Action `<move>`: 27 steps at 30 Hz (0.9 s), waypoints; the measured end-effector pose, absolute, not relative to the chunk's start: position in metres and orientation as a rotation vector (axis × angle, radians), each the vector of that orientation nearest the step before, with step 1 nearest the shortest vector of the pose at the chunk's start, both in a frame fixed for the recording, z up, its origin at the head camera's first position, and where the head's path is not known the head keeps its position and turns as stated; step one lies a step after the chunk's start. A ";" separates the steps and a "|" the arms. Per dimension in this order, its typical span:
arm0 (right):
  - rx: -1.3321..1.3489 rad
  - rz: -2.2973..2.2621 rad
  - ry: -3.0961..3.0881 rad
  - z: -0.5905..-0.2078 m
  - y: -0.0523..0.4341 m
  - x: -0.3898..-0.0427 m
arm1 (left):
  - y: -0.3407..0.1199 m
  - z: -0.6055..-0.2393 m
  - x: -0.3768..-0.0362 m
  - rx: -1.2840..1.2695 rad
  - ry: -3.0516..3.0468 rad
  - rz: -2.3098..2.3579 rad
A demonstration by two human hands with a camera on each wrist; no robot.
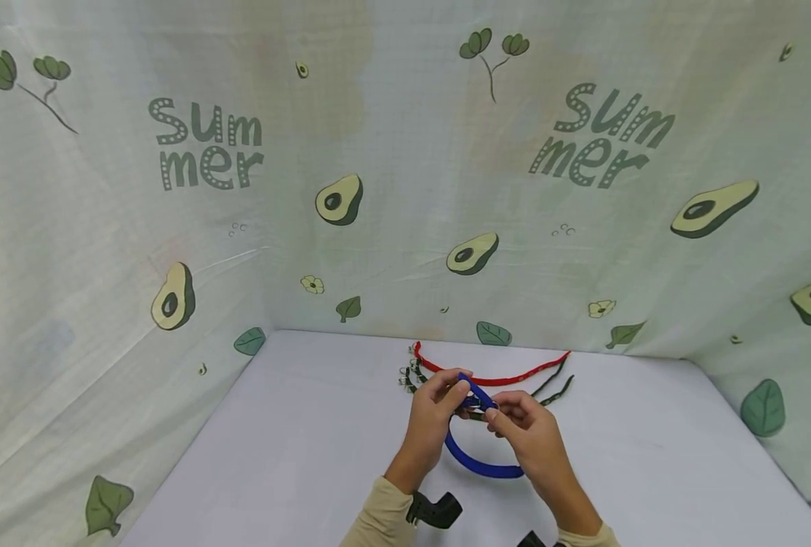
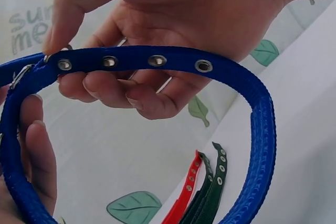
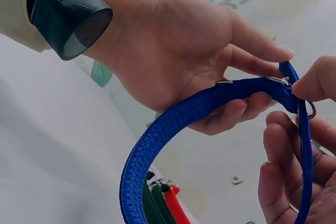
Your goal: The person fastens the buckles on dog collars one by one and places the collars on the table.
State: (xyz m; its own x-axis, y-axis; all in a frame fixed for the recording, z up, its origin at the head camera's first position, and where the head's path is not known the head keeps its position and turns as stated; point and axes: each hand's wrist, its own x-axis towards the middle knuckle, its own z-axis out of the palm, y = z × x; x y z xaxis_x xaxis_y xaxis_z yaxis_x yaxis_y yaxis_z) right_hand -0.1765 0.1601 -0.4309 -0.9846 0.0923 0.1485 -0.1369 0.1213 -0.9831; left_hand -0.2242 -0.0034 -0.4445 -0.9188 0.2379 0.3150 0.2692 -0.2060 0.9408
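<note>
Item one, blue collar (image 1: 482,463): woven webbing with a row of metal eyelets (image 2: 157,60) and a metal buckle (image 3: 276,81). I see it lifted off the white table (image 1: 296,448), bent into a loop that hangs down toward 6 o'clock from my two hands.

Item two, left hand (image 1: 435,403): fingers curled round the strap, thumb on top, pinching the webbing near the buckle end. In the left wrist view the eyelet section runs straight across the fingers.

Item three, right hand (image 1: 525,427): at 3 o'clock of the left hand, almost touching it. Thumb and forefinger pinch the strap at the buckle; the other fingers (image 3: 281,153) curl loosely below, inside the loop.

Item four, red collar (image 1: 494,377): lying flat on the table at 12 o'clock of the hands, just beyond them, near the back cloth.

Item five, dark green collars (image 1: 556,389): lying just beside the red one, their buckle ends at 11 o'clock of the hands, their tail ends at 1 o'clock. How many there are I cannot tell exactly.

Item six, avocado-print cloth (image 1: 405,197): hung round the table on three sides.
</note>
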 end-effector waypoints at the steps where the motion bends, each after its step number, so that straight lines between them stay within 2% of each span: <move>1: 0.049 1.980 -2.208 -0.431 0.160 -0.177 | -0.003 -0.445 -0.224 -0.616 -1.959 -2.340; 27: -0.006 1.891 -2.341 -0.433 0.160 -0.179 | 0.000 -0.446 -0.222 -0.531 -1.865 -2.378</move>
